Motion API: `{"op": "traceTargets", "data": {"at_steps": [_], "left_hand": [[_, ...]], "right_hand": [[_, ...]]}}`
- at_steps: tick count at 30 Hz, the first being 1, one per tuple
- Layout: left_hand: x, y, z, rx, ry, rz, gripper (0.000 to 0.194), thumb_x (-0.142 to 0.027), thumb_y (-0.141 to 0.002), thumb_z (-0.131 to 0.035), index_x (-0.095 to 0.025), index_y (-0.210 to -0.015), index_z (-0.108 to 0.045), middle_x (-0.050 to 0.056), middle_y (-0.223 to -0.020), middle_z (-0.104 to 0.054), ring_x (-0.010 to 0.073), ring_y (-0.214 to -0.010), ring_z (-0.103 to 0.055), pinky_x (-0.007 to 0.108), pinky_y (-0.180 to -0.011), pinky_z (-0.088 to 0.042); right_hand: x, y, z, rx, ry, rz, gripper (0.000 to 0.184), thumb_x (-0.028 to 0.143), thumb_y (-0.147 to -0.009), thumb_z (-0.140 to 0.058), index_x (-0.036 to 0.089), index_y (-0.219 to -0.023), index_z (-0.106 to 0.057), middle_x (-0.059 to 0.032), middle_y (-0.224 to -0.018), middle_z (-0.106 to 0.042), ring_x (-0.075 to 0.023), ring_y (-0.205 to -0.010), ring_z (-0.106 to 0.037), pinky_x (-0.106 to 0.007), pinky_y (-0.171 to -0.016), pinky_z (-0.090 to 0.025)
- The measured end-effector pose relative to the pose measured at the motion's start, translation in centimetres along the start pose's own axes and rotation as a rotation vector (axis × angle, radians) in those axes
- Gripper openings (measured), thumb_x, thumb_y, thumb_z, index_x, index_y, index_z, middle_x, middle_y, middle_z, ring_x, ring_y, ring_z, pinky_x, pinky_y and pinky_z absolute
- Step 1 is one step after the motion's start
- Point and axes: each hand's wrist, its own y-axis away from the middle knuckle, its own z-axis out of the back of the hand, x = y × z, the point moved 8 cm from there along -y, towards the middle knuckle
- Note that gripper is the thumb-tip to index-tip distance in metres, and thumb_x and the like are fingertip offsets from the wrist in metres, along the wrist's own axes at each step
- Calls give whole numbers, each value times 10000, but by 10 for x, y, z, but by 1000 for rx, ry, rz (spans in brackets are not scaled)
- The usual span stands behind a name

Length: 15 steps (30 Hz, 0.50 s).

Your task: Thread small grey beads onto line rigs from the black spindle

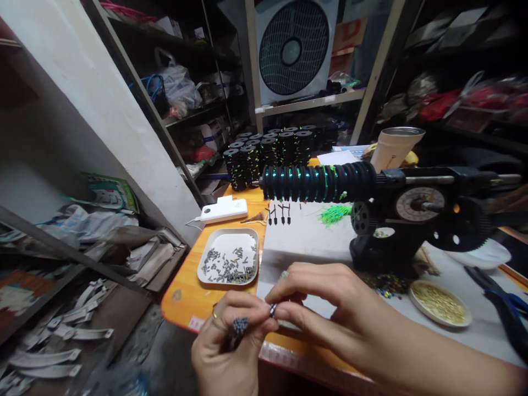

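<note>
At the table's near edge my left hand (225,344) and my right hand (336,300) meet, both closed. Their thumbs and forefingers pinch a small dark, shiny piece (273,311) between them; its kind is too small to tell. A bundle of thin grey pieces (240,325) shows in the curled fingers of my left hand, its lower part hidden. Just beyond that hand lies a white tray (218,240) with many small grey tube-like pieces (231,268) in it. Behind my right hand, a black spool (313,182) wound with shiny blue-green line sits on a black winding machine (416,212).
Black spools (268,148) stand grouped at the back. A white power strip (225,209) lies on the orange table (181,300). To the right are a dish of gold-coloured bits (440,303), pliers (501,308) and a cream cup (395,148). Green-blue strands (335,214) lie under the spool.
</note>
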Motion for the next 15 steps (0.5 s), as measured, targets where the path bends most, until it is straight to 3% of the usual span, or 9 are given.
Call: {"op": "traceTargets", "data": {"at_steps": [3,5,7,9,12,15], "left_hand": [[-10,3,0,-34,10,-109,134,-294,-659,-849,-222,-614,-746,-18,-679,-669,85,-582,-589,151,-543,-486],[-1,4,0,-52,136,9,182,-333,-658,-847,-218,-626,-710,-30,-699,-677,34,-461,-514,114,-430,-414],[16,7,-4,-16,263,221,261,-384,-665,-834,-209,-646,-642,-51,-590,-639,-2,-345,-382,82,-342,-294],[29,10,-8,51,285,384,335,-412,-668,-827,-194,-635,-575,-68,-451,-544,2,-320,-341,76,-336,-255],[39,8,-5,87,197,496,401,-420,-635,-849,-171,-616,-535,-80,-411,-464,8,-341,-358,84,-365,-277],[41,3,0,93,100,562,411,-465,-604,-853,-175,-719,-585,-99,-436,-426,13,-366,-345,98,-379,-263]], "right_hand": [[3,-1,1,18,16,29,98,154,-925,-591,175,-901,-684,10,-815,-665,-86,-723,-587,-187,-678,-449],[6,-1,0,23,114,94,103,149,-927,-576,164,-887,-669,-15,-831,-632,-113,-774,-568,-211,-695,-455],[12,0,-3,19,283,220,97,199,-925,-579,158,-887,-657,-40,-852,-612,-158,-847,-548,-269,-758,-463],[20,5,-9,14,484,397,148,257,-940,-558,154,-894,-654,-49,-868,-622,-193,-903,-539,-339,-864,-449],[28,13,-14,-27,741,605,239,195,-995,-439,141,-933,-663,-42,-924,-658,-199,-998,-543,-352,-1001,-386],[33,16,-5,-119,864,666,300,121,-1006,-382,141,-961,-677,-28,-939,-674,-186,-1056,-538,-326,-1034,-378]]}}
